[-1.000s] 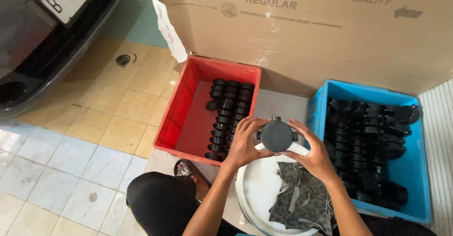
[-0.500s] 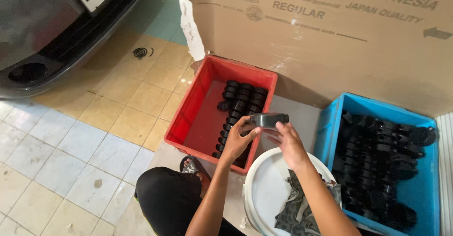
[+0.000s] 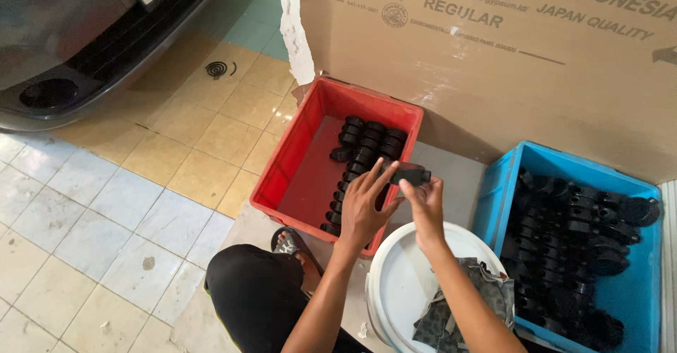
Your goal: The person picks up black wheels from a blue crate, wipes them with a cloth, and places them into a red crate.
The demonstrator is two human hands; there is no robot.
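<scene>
Where your bent knee in black trousers (image 3: 257, 300) fills the bottom of the view, at 6 o'clock, a sandalled foot (image 3: 289, 241) shows just past it. Beside the knee, toward 5 o'clock, stands a white bucket (image 3: 395, 286) with a dark crumpled rag (image 3: 462, 307) lying on it; your right forearm crosses above its rim. Both hands meet near the centre of the view. Your left hand (image 3: 363, 208) has its fingers spread and extended, their tips touching the black round part (image 3: 410, 176). Your right hand (image 3: 427, 208) pinches that same part from below with thumb and fingertips, holding it above the near right corner of the red crate (image 3: 296, 162). Inside the crate, rows of similar black parts (image 3: 367, 145) lie stacked along its right side, its left half bare. At 3 o'clock, a blue crate (image 3: 504, 184) holds a loose heap of black parts (image 3: 575, 233). Beyond both crates, from 12 to 2 o'clock, leans a large cardboard sheet (image 3: 493, 64). At 10 o'clock, a dark car bumper (image 3: 77, 50) overhangs the tiled floor (image 3: 106, 205).
</scene>
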